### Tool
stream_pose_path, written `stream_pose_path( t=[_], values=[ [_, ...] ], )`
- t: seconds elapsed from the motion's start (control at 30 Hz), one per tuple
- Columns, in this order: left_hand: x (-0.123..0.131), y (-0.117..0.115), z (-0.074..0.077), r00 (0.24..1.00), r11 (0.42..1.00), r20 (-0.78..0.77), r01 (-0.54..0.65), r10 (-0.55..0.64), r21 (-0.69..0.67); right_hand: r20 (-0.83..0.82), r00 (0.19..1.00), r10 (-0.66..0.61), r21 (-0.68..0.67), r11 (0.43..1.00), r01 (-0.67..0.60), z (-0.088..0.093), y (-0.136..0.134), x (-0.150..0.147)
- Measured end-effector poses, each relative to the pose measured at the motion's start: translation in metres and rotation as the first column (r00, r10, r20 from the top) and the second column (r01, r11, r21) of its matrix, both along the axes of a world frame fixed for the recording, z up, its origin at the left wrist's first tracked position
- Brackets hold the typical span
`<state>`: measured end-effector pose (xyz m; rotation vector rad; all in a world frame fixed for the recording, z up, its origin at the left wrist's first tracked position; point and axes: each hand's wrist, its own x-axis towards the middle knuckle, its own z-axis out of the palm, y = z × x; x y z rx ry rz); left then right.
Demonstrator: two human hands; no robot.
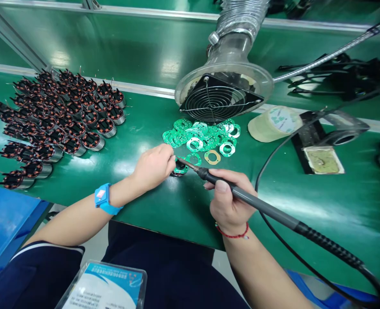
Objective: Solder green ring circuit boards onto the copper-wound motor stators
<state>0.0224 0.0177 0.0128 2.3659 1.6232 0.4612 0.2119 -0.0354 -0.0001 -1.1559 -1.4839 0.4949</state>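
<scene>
My right hand point(230, 201) is closed around a black soldering iron point(257, 201), its tip touching a small motor stator with a green ring board point(180, 167) on the green bench. My left hand point(154, 165), with a blue wrist strap point(104, 198), has its fingers pinched together right beside that stator; what they pinch is too small to make out. Just beyond lies a pile of green ring circuit boards point(202, 135).
Several wound motor stators point(57, 120) crowd the bench's left. A fume extractor fan point(222, 92) hangs over the boards. A tape roll point(275, 123) and a solder sponge tray point(323, 159) sit right. The iron's cable point(331, 246) trails right. A blue bin point(6, 219) is at lower left.
</scene>
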Motion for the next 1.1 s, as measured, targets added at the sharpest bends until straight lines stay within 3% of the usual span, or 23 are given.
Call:
stream_pose_path(
  t=[0.5,0.7,0.87,0.97,1.03,1.1],
  values=[
    [0.0,0.0,-0.005,0.994,0.975,-0.094,0.08,-0.062,0.207,0.106,0.994,-0.017,0.066,0.998,0.01,0.003,0.004,-0.001],
    [-0.001,0.0,-0.008,0.995,0.964,-0.076,0.087,-0.07,0.25,0.094,0.991,0.094,-0.099,0.992,-0.084,0.001,0.008,-0.008],
    [0.001,-0.001,-0.002,0.995,0.993,0.087,0.038,-0.048,0.108,0.298,0.945,0.132,-0.17,0.982,-0.083,-0.004,0.013,-0.019],
    [-0.001,0.002,0.003,0.952,0.995,0.303,-0.011,0.04,-0.096,0.346,0.92,0.184,-0.207,0.971,-0.117,-0.007,0.014,-0.024],
    [-0.003,0.006,0.003,0.874,0.956,0.468,0.014,0.131,-0.293,0.354,0.916,0.186,-0.218,0.969,-0.112,-0.008,0.014,-0.025],
    [-0.004,0.01,0.001,0.777,0.878,0.583,0.083,0.24,-0.472,0.36,0.916,0.177,-0.228,0.969,-0.097,-0.009,0.014,-0.025]
  ],
)
